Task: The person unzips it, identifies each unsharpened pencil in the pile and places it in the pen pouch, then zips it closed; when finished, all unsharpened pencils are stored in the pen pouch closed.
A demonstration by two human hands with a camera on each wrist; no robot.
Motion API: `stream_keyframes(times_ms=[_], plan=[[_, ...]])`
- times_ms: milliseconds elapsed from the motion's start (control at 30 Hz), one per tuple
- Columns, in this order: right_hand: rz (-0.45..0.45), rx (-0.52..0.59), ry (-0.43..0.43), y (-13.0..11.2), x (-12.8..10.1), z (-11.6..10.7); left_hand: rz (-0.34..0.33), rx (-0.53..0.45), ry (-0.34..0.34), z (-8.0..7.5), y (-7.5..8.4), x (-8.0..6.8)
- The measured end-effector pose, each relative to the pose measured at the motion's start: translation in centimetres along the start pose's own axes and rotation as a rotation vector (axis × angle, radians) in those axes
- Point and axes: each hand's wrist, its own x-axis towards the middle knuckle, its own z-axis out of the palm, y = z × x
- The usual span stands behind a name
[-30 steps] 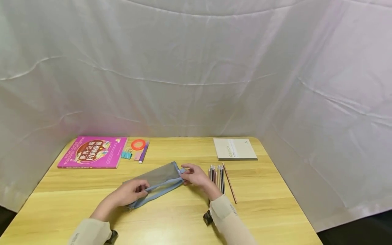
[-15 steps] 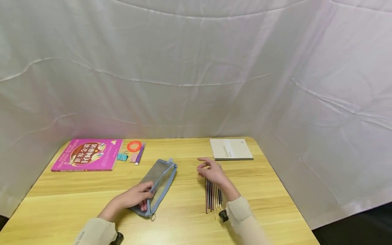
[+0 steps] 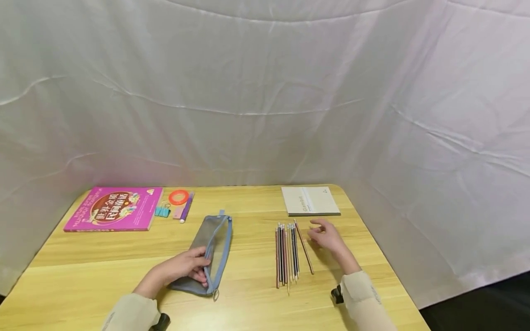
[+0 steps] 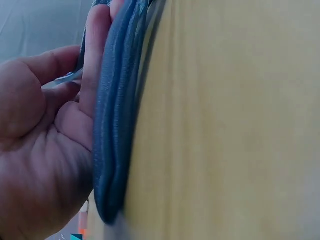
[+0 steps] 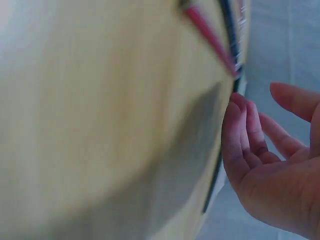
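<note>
I have the blue pouch (image 3: 218, 250) pinched by its edge in my left grip (image 3: 182, 269) — my right grip (image 3: 328, 236), loose-fingered and unclenched, is near the pencils (image 3: 288, 257).

Passage found: an open strip of table (image 3: 253, 257) between pouch (image 3: 218, 255) and pencil bundle (image 3: 287, 255). From the right hand (image 3: 328, 239), level access to the bundle is obstructed by a slanted pencil (image 3: 304, 247) (approach from above unobstructed). Pouch mouth gapes along its right side, nearer stretch occupied by the left hand (image 3: 184, 268)
</note>
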Motion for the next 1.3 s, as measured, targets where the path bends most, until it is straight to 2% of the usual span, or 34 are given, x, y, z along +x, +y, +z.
stream_keyframes(times_ms=[133, 267, 533, 667, 900, 1067, 1300], plan=[[0.024, -0.003, -0.02, 1.6, 0.0, -0.7, 0.024, 0.054, 0.034, 0.0, 0.4, 0.8], [0.023, -0.008, -0.029, 2.2, 0.0, -0.9, 0.06, 0.053, 0.057, -0.1, 0.3, 1.3], [0.072, 0.063, -0.096, 2.1, -0.1, 0.3, 0.09, -0.097, 0.052, 0.3, -0.6, 2.0], [0.088, 0.078, -0.101, 1.8, -0.4, 0.6, 0.106, -0.108, 0.068, 0.8, -1.1, 2.2], [0.051, 0.038, -0.125, 1.6, -0.5, 1.0, 0.143, -0.082, 0.117, 1.4, -1.3, 2.0], [0.019, -0.014, -0.091, 1.5, -0.5, 1.5, 0.162, -0.101, 0.121, 1.5, -1.5, 2.2], [0.04, -0.041, -0.074, 1.5, -0.5, 1.8, 0.181, -0.099, 0.14, 1.4, -1.9, 2.3]])
